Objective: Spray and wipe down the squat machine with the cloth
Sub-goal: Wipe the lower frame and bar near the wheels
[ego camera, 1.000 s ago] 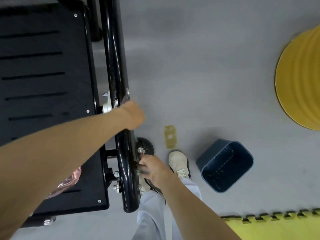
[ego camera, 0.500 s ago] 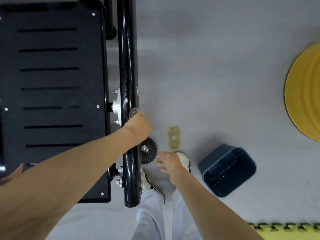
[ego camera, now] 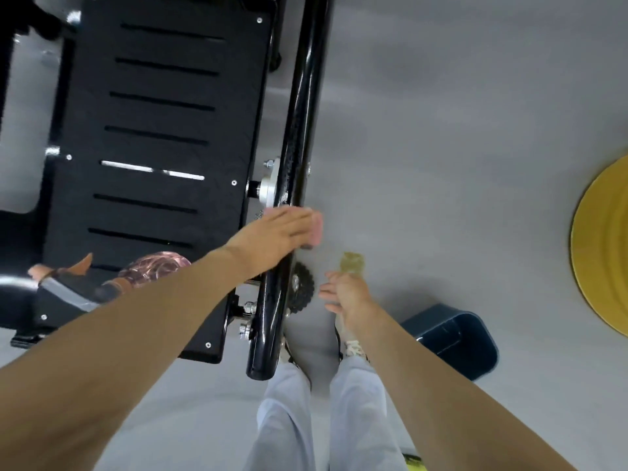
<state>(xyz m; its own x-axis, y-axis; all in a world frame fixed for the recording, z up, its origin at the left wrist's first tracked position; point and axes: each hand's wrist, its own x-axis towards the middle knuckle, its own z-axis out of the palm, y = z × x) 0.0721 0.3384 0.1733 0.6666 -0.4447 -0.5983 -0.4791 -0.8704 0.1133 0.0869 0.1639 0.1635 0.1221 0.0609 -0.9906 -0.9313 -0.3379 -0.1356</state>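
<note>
Pressing flat with straight fingers, the left hand (ego camera: 272, 237) lies across the squat machine's black side tube (ego camera: 300, 124). The pink cloth (ego camera: 314, 229) is pinned under it, and only the cloth's far edge peeks past the fingertips. A second ago that hand was bunched on the same stretch of tube, between the silver bracket (ego camera: 270, 185) and the toothed knob (ego camera: 301, 293). Now it is spread out, so I'd judge the rubbing here has become a broader wipe and most of the rail is still to do. The right hand (ego camera: 345, 295) gripped that knob a second ago. It has come off and hangs just beside it, fingers loosely curled, holding nothing.

Neither hand is on the slotted footplate (ego camera: 153, 137). I can't find a spray bottle, unless it is the pinkish swirled shape (ego camera: 154, 268) at the footplate's near edge, beside something dark and glove-like (ego camera: 68, 294). Both are too blurred to name. The tube's top runs out of view, and the left forearm hides part of the plate. A blue bin (ego camera: 455, 341) sits well apart on the floor.
</note>
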